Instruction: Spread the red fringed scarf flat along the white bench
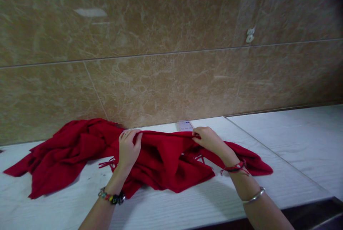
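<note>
A large red fringed cloth [69, 151], like a scarf or shawl, lies crumpled on a white wood-grain surface [187, 205]. My left hand [128, 147] pinches the cloth's upper edge near the middle, fingers closed on the fabric. My right hand [209, 138] grips the same edge further right, fingers closed on it. The stretch of cloth between both hands is pulled fairly taut. A beaded bracelet sits on my left wrist; a red thread and a metal bangle are on my right wrist.
A glossy brown marble-tile wall [171, 62] rises directly behind the surface. A phone [185, 125] with a lit screen lies against the wall just behind the cloth. A seam [268, 149] divides the white surface at the right; its front edge drops off at bottom right.
</note>
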Available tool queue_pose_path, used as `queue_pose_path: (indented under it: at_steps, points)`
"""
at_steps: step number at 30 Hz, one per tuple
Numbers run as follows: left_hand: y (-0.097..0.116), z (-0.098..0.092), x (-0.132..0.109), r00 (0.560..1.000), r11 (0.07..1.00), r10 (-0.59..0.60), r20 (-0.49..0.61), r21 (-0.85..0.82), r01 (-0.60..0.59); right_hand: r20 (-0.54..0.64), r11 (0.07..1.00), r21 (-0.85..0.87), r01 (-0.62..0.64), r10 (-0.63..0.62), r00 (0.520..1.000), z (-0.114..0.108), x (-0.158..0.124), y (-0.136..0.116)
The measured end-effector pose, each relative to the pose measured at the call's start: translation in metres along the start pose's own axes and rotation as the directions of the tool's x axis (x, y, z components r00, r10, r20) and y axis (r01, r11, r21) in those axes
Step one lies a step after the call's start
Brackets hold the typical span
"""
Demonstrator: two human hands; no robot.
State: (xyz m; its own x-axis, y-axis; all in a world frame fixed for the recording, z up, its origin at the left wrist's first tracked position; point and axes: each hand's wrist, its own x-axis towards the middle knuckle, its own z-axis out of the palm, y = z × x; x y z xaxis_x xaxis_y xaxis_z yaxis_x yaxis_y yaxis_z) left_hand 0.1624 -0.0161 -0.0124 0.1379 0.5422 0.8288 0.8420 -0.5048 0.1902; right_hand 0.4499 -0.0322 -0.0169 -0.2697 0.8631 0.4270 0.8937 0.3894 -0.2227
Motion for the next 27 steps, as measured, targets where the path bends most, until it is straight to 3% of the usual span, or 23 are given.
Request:
queue_pose_path:
  at_steps: [3,5,6,8,9,10,11,14,16,19,21,22,24,25,27]
  points:
    - [-0.008,0.004,0.0,0.998,0.999,-0.038,0.05,0.041,0.036,-0.122,0.999,0.048,0.002,0.004,0.993,-0.003,-0.001,0.003]
    - [-0.008,0.002,0.001,0.999,0.999,-0.041,0.028,0.03,0.04,-0.348,0.993,0.118,0.008,0.033,0.937,-0.01,-0.003,0.0]
    - [-0.006,0.0,0.0,1.0,0.999,-0.031,0.002,0.008,0.031,-0.481,0.987,0.159,0.016,0.063,0.874,-0.015,-0.005,-0.002]
    - [-0.001,-0.006,0.0,0.998,0.999,0.0,-0.06,-0.052,-0.003,-0.701,0.971,0.234,0.05,0.133,0.701,-0.025,-0.009,-0.007]
    - [0.002,-0.009,0.0,0.997,0.997,0.015,-0.081,-0.08,-0.021,-0.76,0.964,0.259,0.062,0.164,0.629,-0.029,-0.011,-0.009]
    - [0.004,-0.011,0.0,0.995,0.994,0.025,-0.095,-0.102,-0.035,-0.781,0.961,0.27,0.062,0.181,0.597,-0.032,-0.013,-0.009]
    - [0.006,-0.013,0.0,0.994,0.992,0.029,-0.103,-0.117,-0.041,-0.775,0.963,0.266,0.05,0.182,0.605,-0.034,-0.013,-0.009]
    - [0.006,-0.014,0.007,0.995,0.989,0.021,-0.094,-0.142,-0.034,-0.646,0.988,0.143,-0.054,0.134,0.751,-0.037,-0.008,0.003]
    - [0.007,-0.016,0.019,0.997,0.985,0.004,-0.082,-0.169,-0.017,-0.572,0.99,0.028,-0.141,0.132,0.809,-0.047,-0.002,0.018]
    - [0.014,-0.032,0.047,0.99,0.969,-0.063,-0.129,-0.245,0.03,-0.6,0.974,-0.06,-0.216,0.138,0.788,-0.082,0.006,0.039]
    - [0.024,-0.048,0.068,0.974,0.96,-0.114,-0.198,-0.275,0.057,-0.629,0.985,-0.049,-0.164,0.097,0.771,-0.105,0.007,0.044]
    - [0.028,-0.056,0.076,0.971,0.96,-0.121,-0.208,-0.274,0.061,-0.61,0.993,-0.021,-0.112,0.076,0.789,-0.111,0.005,0.042]
    - [0.033,-0.064,0.085,0.989,0.97,-0.089,-0.119,-0.235,0.059,-0.489,0.997,0.075,0.002,0.035,0.872,-0.105,-0.005,0.033]
    - [0.033,-0.063,0.084,0.997,0.977,-0.07,-0.033,-0.203,0.062,-0.388,0.99,0.136,0.047,0.01,0.922,-0.091,-0.012,0.027]
    - [0.024,-0.052,0.075,0.985,0.989,-0.068,0.161,-0.118,0.087,-0.22,0.97,0.203,0.133,-0.087,0.972,-0.052,-0.03,0.015]
